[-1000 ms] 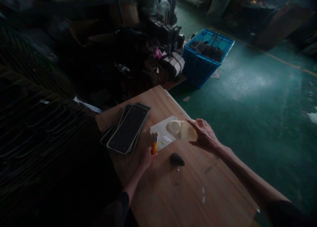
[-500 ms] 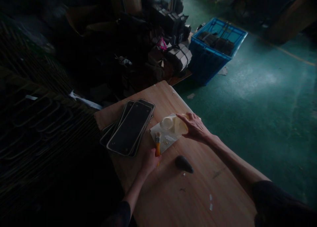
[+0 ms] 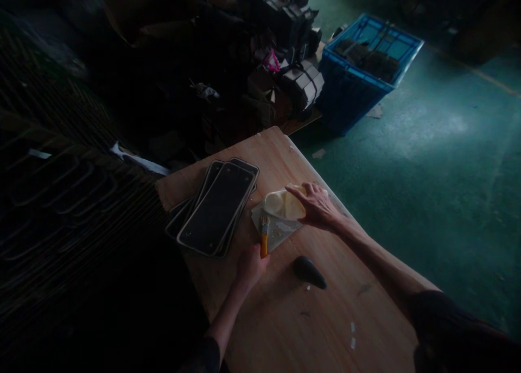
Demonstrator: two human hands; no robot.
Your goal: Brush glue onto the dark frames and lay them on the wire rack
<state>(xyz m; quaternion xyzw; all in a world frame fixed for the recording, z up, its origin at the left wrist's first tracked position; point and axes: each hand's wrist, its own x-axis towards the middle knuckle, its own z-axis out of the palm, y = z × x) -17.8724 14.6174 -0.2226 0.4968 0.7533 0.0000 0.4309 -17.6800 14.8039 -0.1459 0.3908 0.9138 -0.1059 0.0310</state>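
My right hand [image 3: 316,204] is closed round a pale, cream-coloured bottle [image 3: 280,203] lying tipped over a white sheet [image 3: 273,233] on the wooden table [image 3: 293,318]. My left hand [image 3: 252,261] grips the orange handle of a small brush [image 3: 264,234], whose bristles point at the sheet just below the bottle's mouth. A stack of dark flat panels with light rims [image 3: 215,207] lies to the left of the sheet.
A dark oval object [image 3: 309,271] lies on the table near my right forearm. A blue crate [image 3: 364,71] with dark parts stands on the green floor beyond. Bundled dark boxes [image 3: 301,85] and clutter fill the back. Dark stacked frames [image 3: 61,199] rise at the left.
My right hand has brought the bottle down and left, closer to the sheet. My left hand with the brush has stayed beside the sheet. The view has tilted downward.
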